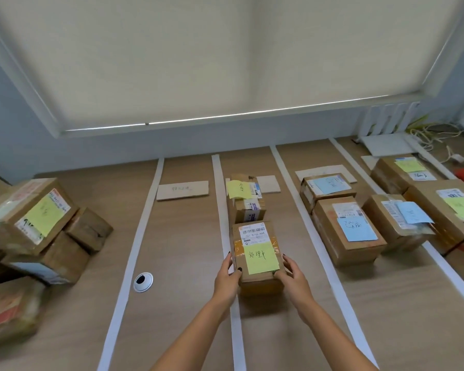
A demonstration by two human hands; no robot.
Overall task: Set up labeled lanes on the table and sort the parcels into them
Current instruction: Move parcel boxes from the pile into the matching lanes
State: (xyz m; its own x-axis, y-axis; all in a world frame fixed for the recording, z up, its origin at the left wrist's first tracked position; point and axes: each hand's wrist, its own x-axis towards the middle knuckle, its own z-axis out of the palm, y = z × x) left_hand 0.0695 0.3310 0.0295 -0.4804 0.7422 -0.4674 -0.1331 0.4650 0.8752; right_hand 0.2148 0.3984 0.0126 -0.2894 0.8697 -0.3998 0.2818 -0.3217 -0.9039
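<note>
Wood worktop (188, 263) taped into lanes. Left hand (227, 279) and right hand (292, 277) clasp a yellow-noted parcel (256, 253), fingers curled round it; unsorted boxes (35, 226) remain at left.

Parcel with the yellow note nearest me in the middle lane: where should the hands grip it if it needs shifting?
Grip the parcel with the yellow note by its two long side walls near the front corners, coming in from the near end. The left hand and right hand already sit there. Another parcel blocks the far end, and a top grip would probably crumple the note.
</note>
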